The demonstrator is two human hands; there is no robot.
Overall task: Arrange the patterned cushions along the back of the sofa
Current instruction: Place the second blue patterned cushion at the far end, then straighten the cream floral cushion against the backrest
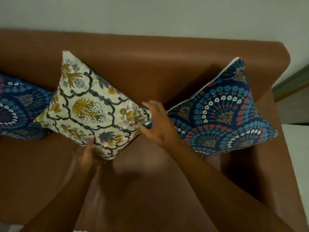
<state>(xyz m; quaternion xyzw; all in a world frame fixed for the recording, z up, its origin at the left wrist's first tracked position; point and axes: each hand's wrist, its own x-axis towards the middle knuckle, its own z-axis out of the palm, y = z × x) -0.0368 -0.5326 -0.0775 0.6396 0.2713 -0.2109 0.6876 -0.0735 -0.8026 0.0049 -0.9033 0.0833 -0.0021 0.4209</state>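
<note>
A cream cushion [90, 106] with yellow flowers and dark grey scrollwork leans on one corner against the brown sofa back [150, 61]. My left hand [86, 155] touches its lower edge from below, fingers extended. My right hand [158, 123] rests against its right corner with fingers spread, thumb near the edge. A dark blue cushion [224, 114] with fan motifs and white piping leans in the right corner of the sofa. Another blue patterned cushion [18, 108] lies at the far left, partly out of frame.
The brown sofa seat [142, 173] stretches below the cushions, with the right armrest [274, 148] beside the blue cushion. A pale wall [150, 14] rises behind the sofa. A white surface [299, 156] shows at the right edge.
</note>
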